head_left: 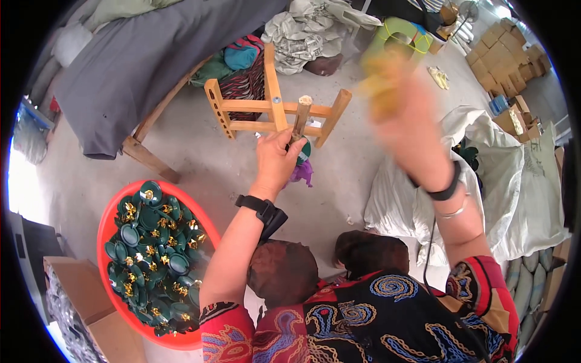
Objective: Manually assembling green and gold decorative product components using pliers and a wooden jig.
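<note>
My left hand [276, 160] is closed around the lower end of a short wooden stick [303, 114], whose pale top end looks frayed. A dark green round piece [305, 151] shows just beyond my thumb, partly hidden by the hand. Below it hangs a purple cloth [301, 173]. The stick stands in front of a wooden trestle frame [276, 106]. My right hand [411, 127] is raised to the right, smeared by motion, with its fingers round a yellow object [382, 85] too blurred to name.
A red tub [108, 227] of green discs with gold-coloured fittings stands at the left, beside a cardboard box [85, 290]. White sacks [396, 196] lie at the right. A grey-draped table [133, 72] is at the far left. Cartons [499, 51] are stacked at the far right.
</note>
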Available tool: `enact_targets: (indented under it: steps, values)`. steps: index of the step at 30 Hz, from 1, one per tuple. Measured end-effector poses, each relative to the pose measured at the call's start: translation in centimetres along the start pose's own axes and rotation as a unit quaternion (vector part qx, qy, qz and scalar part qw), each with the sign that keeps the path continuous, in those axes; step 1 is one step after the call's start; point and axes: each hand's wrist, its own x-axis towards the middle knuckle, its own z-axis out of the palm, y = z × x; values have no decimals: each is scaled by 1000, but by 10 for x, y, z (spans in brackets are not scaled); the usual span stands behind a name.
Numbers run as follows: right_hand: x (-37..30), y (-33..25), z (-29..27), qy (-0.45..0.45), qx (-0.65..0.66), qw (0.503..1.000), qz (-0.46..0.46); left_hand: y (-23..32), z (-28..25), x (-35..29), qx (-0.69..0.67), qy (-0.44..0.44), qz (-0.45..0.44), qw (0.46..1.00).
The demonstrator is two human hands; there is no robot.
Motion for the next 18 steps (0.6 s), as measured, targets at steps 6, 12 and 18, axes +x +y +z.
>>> enact_targets:
  steps: [6,12,18]
  values:
    - [0,11,13,-115,168,974,96,-6,-3,6,-27,-1,-6,1000]
    - [-31,-4,72,-186,416,890,-4,-16,6,-3,43,-29,55,997]
    - [-60,14,70,56,389,897,203,11,-34,6,116,-47,-88,988]
